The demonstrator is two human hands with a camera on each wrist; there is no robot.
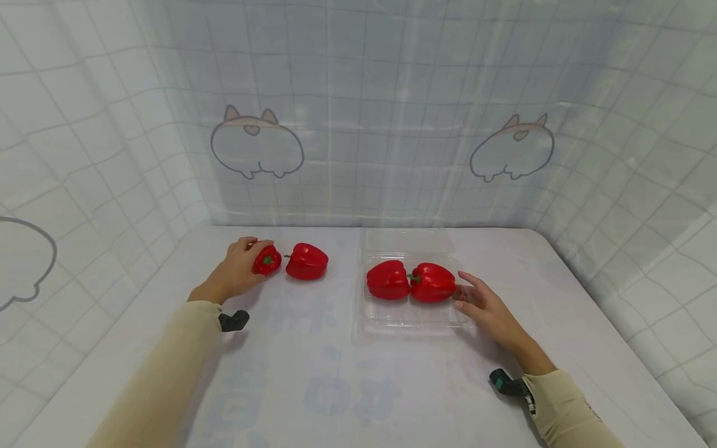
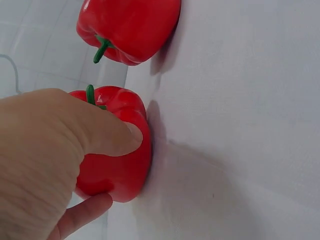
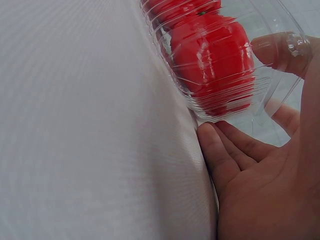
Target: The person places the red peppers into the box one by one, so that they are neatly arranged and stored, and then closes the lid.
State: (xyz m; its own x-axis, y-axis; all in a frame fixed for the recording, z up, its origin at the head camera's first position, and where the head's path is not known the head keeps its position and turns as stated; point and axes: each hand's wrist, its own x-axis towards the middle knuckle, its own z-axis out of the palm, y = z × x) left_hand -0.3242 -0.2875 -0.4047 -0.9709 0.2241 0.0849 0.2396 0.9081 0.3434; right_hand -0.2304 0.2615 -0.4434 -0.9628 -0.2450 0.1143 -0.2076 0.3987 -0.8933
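Observation:
My left hand (image 1: pixel 242 269) grips a red bell pepper (image 1: pixel 267 260) at the left of the table, its green stem facing the head camera. In the left wrist view the thumb (image 2: pixel 117 137) lies across the pepper's side, with a finger below. Just right of it lies another red bell pepper (image 1: pixel 307 261). Two more, a left one (image 1: pixel 388 280) and a right one (image 1: pixel 433 283), lie stem to stem in a clear plastic container (image 1: pixel 414 316). At that container's right edge, my right hand (image 1: pixel 488 311) rests with fingers spread, fingertips right at the plastic wall.
The container's clear lid (image 1: pixel 406 239) is folded back toward the rear wall. A white cloth covers the table (image 1: pixel 313 361). Grid-patterned curtains (image 1: pixel 381 124) enclose the back and both sides.

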